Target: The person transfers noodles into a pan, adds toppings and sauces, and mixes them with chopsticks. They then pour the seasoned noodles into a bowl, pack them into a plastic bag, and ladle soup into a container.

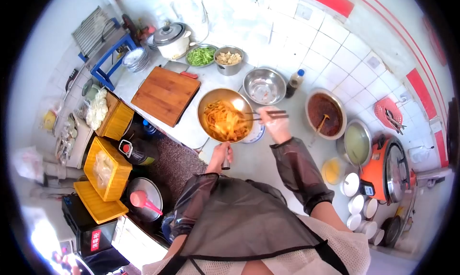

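Observation:
My left hand (220, 157) is closed round the handle of a metal pan (203, 108), whose bowl tilts over the counter. Wide noodles in reddish sauce (225, 120) lie in the pan. In my right hand (275, 125) is a pair of dark chopsticks (274, 115), their tips reaching over the noodles. Partly hidden beneath the pan's right side is a white dish with a blue pattern (257, 134). Just beyond stands a steel bowl (264, 83) with a little residue inside.
A cutting board (165, 95) lies left of the pan. Behind are shredded greens (201, 56) and a steel pot (229, 66) of pale chunks. To the right stand a dark bottle (293, 84), a basin of red sauce (326, 113), an orange cooker (378, 167) and several white bowls (355, 204).

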Tool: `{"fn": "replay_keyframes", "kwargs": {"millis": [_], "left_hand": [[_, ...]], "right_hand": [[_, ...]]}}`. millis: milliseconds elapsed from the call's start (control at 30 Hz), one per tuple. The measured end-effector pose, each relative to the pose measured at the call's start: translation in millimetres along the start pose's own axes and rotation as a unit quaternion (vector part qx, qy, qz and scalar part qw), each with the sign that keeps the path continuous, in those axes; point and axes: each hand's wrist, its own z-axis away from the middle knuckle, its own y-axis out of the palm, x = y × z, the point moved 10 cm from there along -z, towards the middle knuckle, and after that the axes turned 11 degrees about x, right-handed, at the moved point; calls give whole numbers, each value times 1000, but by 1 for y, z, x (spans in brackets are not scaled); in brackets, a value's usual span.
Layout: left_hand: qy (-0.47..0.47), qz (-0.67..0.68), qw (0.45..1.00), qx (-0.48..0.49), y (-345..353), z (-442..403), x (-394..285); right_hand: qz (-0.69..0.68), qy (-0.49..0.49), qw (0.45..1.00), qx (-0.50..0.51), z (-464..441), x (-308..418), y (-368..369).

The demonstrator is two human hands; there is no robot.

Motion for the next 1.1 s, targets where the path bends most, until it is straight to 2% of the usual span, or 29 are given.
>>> {"fn": "replay_keyframes", "kwargs": {"millis": [67, 133, 200, 233, 300, 400, 467, 533, 567, 600, 667, 700, 733, 800, 900, 933, 1033, 1100], "left_hand": [[-3, 18, 999, 29, 13, 3, 1], [-27, 33, 999, 28, 24, 4, 9], [-45, -23, 999, 0, 19, 10, 8], [-46, -23, 999, 0, 12, 9, 9], [3, 53, 999, 13, 0, 8, -1], [-22, 30, 999, 34, 26, 12, 4], [-50, 10, 998, 25, 28, 11, 11], [-27, -38, 999, -16, 8, 10, 6], [-10, 3, 1000, -23, 0, 9, 4], [-8, 4, 1000, -22, 3, 8, 3], [-21, 54, 998, 30, 19, 9, 10], [-60, 63, 996, 33, 31, 12, 16], [-61, 64, 996, 32, 31, 12, 18], [-61, -11, 998, -2, 19, 11, 16], [-15, 39, 999, -25, -4, 8, 7], [-13, 44, 999, -27, -4, 8, 9], [1, 56, 998, 27, 15, 8, 5], [-10, 47, 998, 33, 26, 11, 4]], "right_hand": [[-21, 51, 997, -54, -3, -22, -1], [7, 30, 1000, -4, -12, -23, 22], [-27, 24, 999, 8, -7, 5, 33], [-2, 27, 1000, 0, -4, 15, 24], [50, 59, 996, -39, 7, 25, -2], [6, 88, 995, -51, -1, -33, -4], [-33, 52, 997, -36, -6, -31, 4], [-23, 39, 999, -5, -5, -11, 2], [68, 55, 996, -35, 0, -8, -15], [70, 53, 996, -34, -3, -17, -16], [-4, 82, 996, -34, -5, -53, -9], [-17, 89, 995, -44, -4, -46, 3], [-85, 75, 992, -62, -3, -40, 13], [-77, 50, 996, -15, -5, -20, 13], [-34, 76, 996, 28, 16, 2, -15], [-45, 120, 991, 36, 27, -5, -21], [-49, 126, 991, -14, 38, -60, -18], [-186, 65, 971, -132, 39, -99, -34]]}}
